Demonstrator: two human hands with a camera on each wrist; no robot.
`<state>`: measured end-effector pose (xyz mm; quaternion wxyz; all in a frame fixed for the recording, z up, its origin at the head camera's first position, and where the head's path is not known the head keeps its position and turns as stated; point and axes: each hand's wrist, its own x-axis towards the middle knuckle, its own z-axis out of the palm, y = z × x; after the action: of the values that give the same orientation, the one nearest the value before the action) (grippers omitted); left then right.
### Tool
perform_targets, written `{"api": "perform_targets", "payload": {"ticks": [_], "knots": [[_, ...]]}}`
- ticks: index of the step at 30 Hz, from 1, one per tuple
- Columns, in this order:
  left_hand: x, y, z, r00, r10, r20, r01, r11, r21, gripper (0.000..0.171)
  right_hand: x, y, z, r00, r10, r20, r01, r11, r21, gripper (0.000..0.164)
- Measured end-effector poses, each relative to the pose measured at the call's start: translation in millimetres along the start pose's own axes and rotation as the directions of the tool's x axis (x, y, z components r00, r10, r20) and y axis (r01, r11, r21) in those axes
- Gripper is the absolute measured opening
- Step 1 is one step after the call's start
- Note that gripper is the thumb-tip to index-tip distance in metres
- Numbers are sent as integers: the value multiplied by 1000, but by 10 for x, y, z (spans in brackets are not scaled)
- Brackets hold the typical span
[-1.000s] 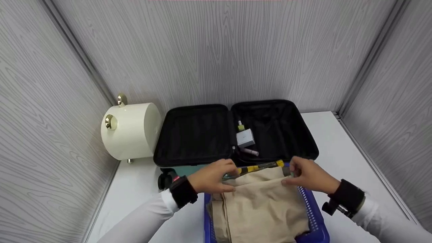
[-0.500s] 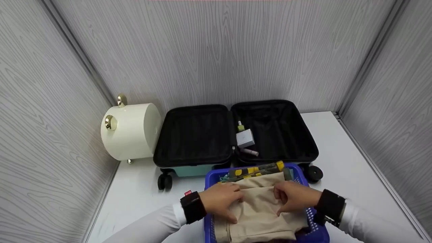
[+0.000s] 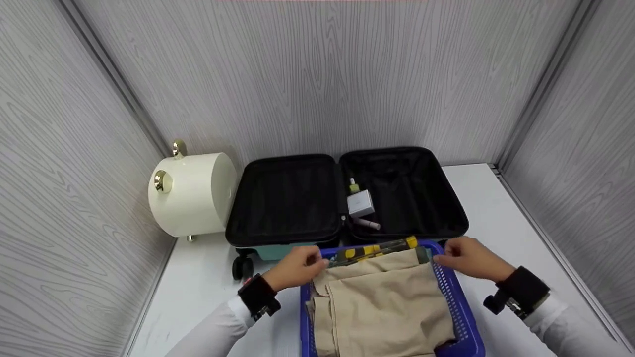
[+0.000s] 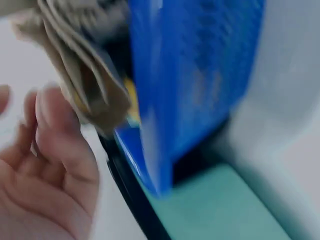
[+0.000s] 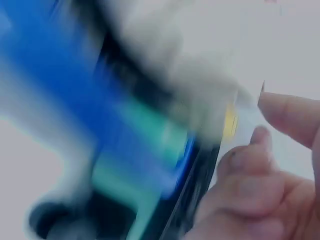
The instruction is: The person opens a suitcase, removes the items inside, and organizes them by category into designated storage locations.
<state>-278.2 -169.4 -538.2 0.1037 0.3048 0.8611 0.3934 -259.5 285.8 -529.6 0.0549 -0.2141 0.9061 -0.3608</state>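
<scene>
Fingers: both hands bare, nothing in them. Left hand [image 3: 296, 267] loosely curled, thumb a little off the fingers, at the basket's far left corner. Right hand [image 3: 474, 257] has thumb and fingertips apart, at the far right corner. Contact with the basket: can't tell, wrist views are blurred.

Cloth [image 3: 387, 307], beige, folded, lies in the blue basket [image 3: 469, 317], covering most of it. Black-yellow item [image 3: 357, 252] pokes out along the basket's far edge.

My read: step in hand is hand placement around the cloth, no grip yet. Next move would call for hands inward, thumb-and-finger pinch on its far corners, layers kept together.

Beyond the basket's far edge: open suitcase [image 3: 285, 198], with bottle [image 3: 353, 187], box [image 3: 360, 203] and tube [image 3: 367, 223] in its right half. Cream drum [image 3: 191, 193] at worktop [image 3: 208, 292] far left corner.
</scene>
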Motion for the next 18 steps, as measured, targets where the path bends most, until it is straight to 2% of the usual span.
{"api": "perform_targets", "payload": {"ticks": [2, 4, 7, 10, 12, 14, 16, 18], "knots": [[-98, -84, -49, 995, -86, -56, 87, 996, 12, 31, -64, 108, -67, 997, 67, 31, -66, 997, -27, 35], [-216, -163, -68, 980, -187, -61, 187, 982, 3, 37, -145, 196, -70, 982, 141, 129, -141, 990, -14, 33], [-387, -262, -18, 945, -325, -24, 324, 945, -49, 45, -254, 296, 7, 934, 208, 292, -232, 971, 50, 40], [-490, -341, 108, 905, -421, 59, 425, 887, -182, 55, -311, 360, 117, 884, 249, 396, -325, 936, 138, 52], [-509, -385, 212, 885, -449, 122, 464, 834, -298, 61, -315, 398, 193, 878, 247, 411, -356, 910, 213, 57], [-504, -420, 315, 880, -439, 184, 475, 787, -395, 67, -308, 440, 266, 878, 242, 414, -384, 872, 304, 64], [-493, -445, 408, 875, -422, 236, 483, 744, -462, 66, -297, 480, 345, 875, 236, 424, -417, 811, 410, 71], [-480, -462, 493, 878, -393, 272, 478, 714, -511, 60, -306, 525, 411, 867, 222, 447, -449, 736, 506, 76]]}}
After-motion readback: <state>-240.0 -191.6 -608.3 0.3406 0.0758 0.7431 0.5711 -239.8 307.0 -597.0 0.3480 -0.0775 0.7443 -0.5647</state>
